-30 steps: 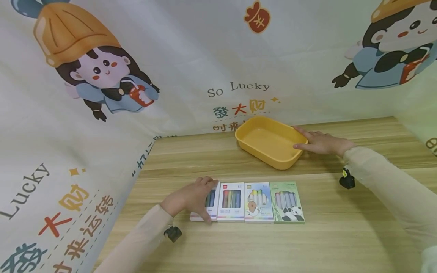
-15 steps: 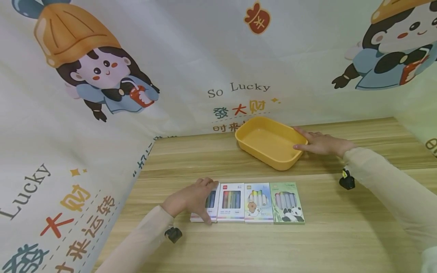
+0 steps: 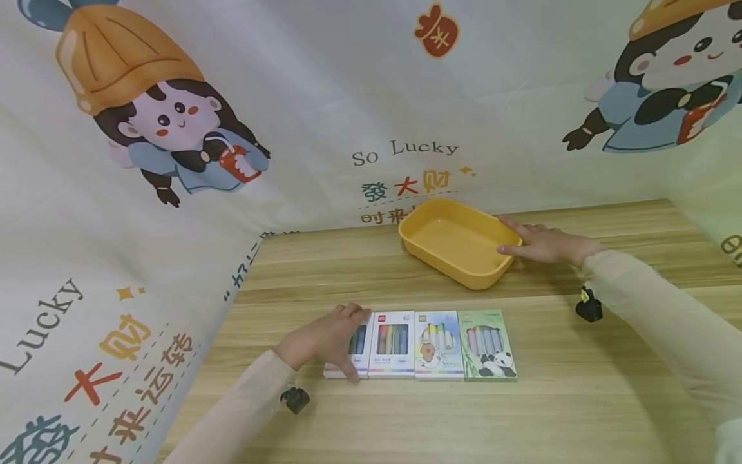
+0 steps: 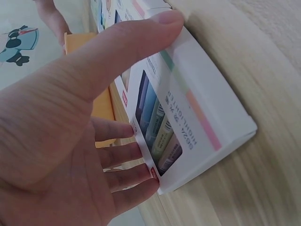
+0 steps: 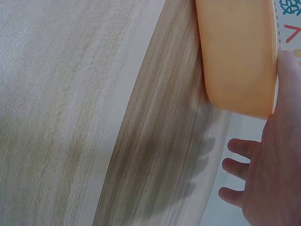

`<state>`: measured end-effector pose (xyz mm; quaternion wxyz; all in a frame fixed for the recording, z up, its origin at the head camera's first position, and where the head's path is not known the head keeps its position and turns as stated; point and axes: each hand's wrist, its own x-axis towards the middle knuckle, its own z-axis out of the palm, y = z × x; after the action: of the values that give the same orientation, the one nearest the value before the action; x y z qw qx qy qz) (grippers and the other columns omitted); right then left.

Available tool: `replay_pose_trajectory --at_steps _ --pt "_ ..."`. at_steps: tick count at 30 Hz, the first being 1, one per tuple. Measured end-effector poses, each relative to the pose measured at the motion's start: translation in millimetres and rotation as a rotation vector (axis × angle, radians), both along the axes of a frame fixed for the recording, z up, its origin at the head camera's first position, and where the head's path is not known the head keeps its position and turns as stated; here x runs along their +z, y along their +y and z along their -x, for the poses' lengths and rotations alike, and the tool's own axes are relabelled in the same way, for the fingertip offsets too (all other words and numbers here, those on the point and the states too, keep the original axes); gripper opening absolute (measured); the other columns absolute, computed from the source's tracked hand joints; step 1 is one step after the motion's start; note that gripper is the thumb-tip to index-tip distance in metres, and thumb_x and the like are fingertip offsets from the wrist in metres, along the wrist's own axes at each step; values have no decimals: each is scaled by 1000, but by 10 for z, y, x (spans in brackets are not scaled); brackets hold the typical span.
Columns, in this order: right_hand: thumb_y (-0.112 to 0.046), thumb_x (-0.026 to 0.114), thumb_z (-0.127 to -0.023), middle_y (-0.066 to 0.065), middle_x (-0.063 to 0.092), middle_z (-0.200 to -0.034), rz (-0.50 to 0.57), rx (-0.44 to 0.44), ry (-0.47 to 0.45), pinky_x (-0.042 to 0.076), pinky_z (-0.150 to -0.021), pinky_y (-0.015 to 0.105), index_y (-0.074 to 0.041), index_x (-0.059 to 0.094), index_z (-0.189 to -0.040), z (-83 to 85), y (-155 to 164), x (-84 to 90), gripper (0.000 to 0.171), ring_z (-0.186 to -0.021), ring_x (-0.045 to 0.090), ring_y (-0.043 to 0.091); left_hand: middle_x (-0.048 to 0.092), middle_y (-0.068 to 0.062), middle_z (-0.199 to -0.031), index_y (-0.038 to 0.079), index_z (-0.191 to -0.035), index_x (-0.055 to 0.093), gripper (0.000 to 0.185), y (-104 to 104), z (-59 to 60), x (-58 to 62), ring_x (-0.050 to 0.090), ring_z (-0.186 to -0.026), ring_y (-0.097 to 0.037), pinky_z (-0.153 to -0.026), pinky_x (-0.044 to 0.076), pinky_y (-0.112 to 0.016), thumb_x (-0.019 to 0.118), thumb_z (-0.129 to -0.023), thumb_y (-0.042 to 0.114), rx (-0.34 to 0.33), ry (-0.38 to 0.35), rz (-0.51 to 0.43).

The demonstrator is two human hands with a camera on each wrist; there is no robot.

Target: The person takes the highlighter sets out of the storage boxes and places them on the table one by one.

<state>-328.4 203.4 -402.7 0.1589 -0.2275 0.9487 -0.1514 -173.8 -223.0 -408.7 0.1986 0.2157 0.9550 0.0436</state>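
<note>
Gripping the leftmost highlighter box (image 3: 356,345), the left hand (image 3: 321,338) is curling over it, thumb on the near edge and fingers (image 4: 123,155) on the far side, as the left wrist view shows; the box is lying flat at the left end of a row at the table's near edge. To its right, touching side by side, are lying a white box of highlighters (image 3: 392,343), a pastel box with a bear (image 3: 438,345) and a green panda box (image 3: 487,344). Farther back and to the right, the yellow plastic tray (image 3: 426,215) is sitting empty, and the right hand (image 3: 542,243) is steadying its right rim with straight, relaxed fingers, holding nothing.

The work appears to be at the pick-up of the first box; the next move would likely call for lifting it clear of its neighbour without dragging that one along, then carrying it over the tray's rim.

Everything is resting on a light wood-grain table (image 3: 406,419). White cartoon-printed cloth (image 3: 174,161) is hanging behind and at the left.
</note>
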Motion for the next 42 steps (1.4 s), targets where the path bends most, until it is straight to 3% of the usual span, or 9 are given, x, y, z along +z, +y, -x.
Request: replay_pose_trajectory --at_steps 18,35,42 --pt "-67 32 -98 29 13 -162 -1 7 15 16 -111 79 -24 -9 -159 15 24 -8 86 -143 16 62 33 -16 -158 3 -155 27 126 26 -16 -15 35 -143 -35 -117 38 -50 96 -56 40 3 10 -15" --pt "-69 33 -97 29 15 -162 -4 3 37 15 -113 77 -25 -7 -160 26 52 -28 87 -143 16 62 25 -15 -162 6 -157 20 130 35 -30 -21 27 -148 -36 -121 31 -51 96 -56 37 28 -14 -26" --pt "-66 33 -99 28 14 -163 30 6 43 16 -114 76 -21 -7 -160 22 58 26 86 -144 17 60 22 -20 -163 3 -156 21 125 3 36 43 23 -149 -41 -121 29 -56 92 -62 43 -13 20 -67"
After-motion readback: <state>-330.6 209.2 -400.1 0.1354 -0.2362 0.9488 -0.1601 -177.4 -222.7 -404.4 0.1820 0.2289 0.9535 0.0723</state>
